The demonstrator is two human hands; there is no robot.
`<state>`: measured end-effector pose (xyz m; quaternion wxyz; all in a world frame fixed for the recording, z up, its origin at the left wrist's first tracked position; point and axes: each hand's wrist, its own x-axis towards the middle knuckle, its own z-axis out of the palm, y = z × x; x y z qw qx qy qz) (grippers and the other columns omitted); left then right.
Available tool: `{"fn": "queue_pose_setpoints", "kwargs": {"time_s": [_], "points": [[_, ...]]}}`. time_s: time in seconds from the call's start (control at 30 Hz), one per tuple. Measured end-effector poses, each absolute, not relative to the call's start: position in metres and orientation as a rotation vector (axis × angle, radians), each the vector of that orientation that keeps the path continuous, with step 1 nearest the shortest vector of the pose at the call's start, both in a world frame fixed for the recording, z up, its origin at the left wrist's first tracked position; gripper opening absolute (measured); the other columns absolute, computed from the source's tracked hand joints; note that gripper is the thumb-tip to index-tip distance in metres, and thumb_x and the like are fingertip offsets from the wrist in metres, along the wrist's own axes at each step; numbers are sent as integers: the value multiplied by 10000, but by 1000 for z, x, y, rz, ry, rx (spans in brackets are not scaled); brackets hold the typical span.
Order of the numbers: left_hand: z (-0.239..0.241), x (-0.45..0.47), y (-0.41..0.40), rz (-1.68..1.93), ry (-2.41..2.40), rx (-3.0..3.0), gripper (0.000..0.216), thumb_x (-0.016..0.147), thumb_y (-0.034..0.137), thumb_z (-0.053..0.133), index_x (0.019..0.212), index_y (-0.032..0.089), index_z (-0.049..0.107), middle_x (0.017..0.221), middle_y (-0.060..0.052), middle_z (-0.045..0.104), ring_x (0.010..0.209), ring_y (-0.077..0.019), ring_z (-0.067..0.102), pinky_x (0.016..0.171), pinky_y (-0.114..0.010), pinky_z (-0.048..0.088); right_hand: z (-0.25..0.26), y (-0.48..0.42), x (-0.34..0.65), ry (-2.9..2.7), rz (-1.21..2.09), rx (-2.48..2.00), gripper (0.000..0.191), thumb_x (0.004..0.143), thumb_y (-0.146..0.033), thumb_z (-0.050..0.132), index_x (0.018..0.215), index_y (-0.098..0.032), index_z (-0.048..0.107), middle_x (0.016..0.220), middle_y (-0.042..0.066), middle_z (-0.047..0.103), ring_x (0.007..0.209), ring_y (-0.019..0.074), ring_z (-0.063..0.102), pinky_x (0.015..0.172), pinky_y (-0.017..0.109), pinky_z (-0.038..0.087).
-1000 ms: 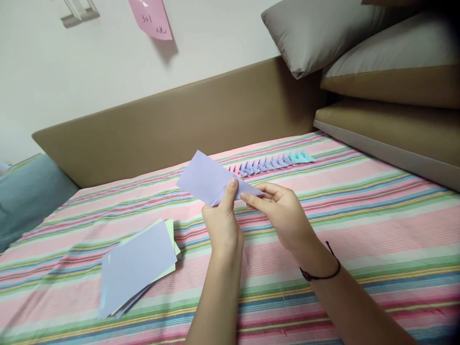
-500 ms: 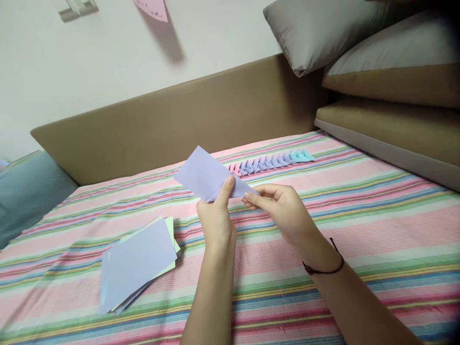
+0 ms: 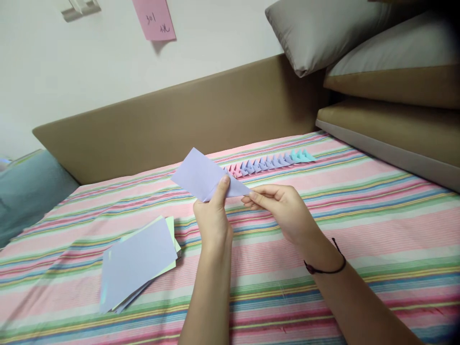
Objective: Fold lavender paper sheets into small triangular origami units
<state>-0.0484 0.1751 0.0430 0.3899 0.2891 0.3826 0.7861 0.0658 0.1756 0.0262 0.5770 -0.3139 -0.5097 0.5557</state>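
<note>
A lilac sheet of paper, partly folded and narrowing to a point on the right, is held up above the bed. My left hand is closed on its lower middle, thumb on top and the other fingers hidden beneath. At the pointed right end, my right hand pinches the tip between thumb and fingers. Behind the sheet lies a row of small folded paper pieces in pink, lilac and turquoise; the paper covers part of its left end. To the left of my hands rests a stack of lilac and pale green paper.
A striped sheet covers the bed. Along the back runs a brown headboard, with a pink note on the wall above. Grey and brown cushions are piled at right; a blue-grey pillow lies at left.
My left hand and the lilac paper have shifted slightly left. My right hand still pinches the tip, nearly in place. The view has tilted up a little, showing more of the pink note.
</note>
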Motion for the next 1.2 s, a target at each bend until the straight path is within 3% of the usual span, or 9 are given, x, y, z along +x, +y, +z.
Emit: {"fn": "queue_pose_setpoints", "kwargs": {"time_s": [0.17, 0.33, 0.53, 0.77, 1.0, 1.2], "points": [[43, -52, 177, 2011, 982, 694, 248, 542, 219, 826, 742, 135, 705, 806, -33, 700, 791, -161, 647, 762, -280, 496, 23, 178, 70, -1284, 1368, -679, 177, 772, -345, 668, 814, -190, 743, 791, 45, 738, 758, 171, 682, 751, 336, 561], [44, -54, 178, 2009, 1010, 678, 248, 537, 226, 830, 731, 139, 701, 793, -22, 691, 777, -149, 641, 748, -270, 498, 24, 176, 74, -1307, 1464, -664, 246, 721, -278, 728, 957, -215, 701, 949, 34, 734, 905, 176, 677, 848, 326, 522], [41, -52, 178, 1949, 1041, 742, 286, 518, 239, 837, 742, 119, 708, 800, -44, 692, 774, -173, 642, 753, -304, 499, 28, 175, 71, -1307, 1387, -732, 172, 725, -324, 713, 800, -180, 655, 802, 7, 689, 731, 131, 636, 716, 273, 509], [39, -53, 177, 1916, 1078, 830, 262, 514, 256, 833, 704, 119, 713, 727, -35, 682, 731, -179, 637, 734, -318, 503, 26, 178, 72, -1341, 1342, -819, 225, 679, -373, 734, 699, -164, 653, 654, -9, 606, 597, 108, 536, 558, 243, 437], [37, -55, 179, 1956, 1128, 843, 279, 532, 294, 826, 722, 121, 717, 727, -42, 674, 733, -185, 628, 717, -317, 503, 24, 181, 82, -1270, 1296, -930, 254, 588, -373, 802, 625, -167, 658, 629, 4, 627, 601, 122, 545, 580, 261, 433], [40, -63, 177, 1871, 1207, 947, 258, 544, 304, 820, 697, 122, 720, 695, -45, 676, 693, -184, 617, 676, -299, 485, 23, 184, 88, -1216, 1183, -937, 228, 670, -383, 758, 733, -181, 676, 736, 20, 662, 709, 143, 597, 693, 288, 480]]}}
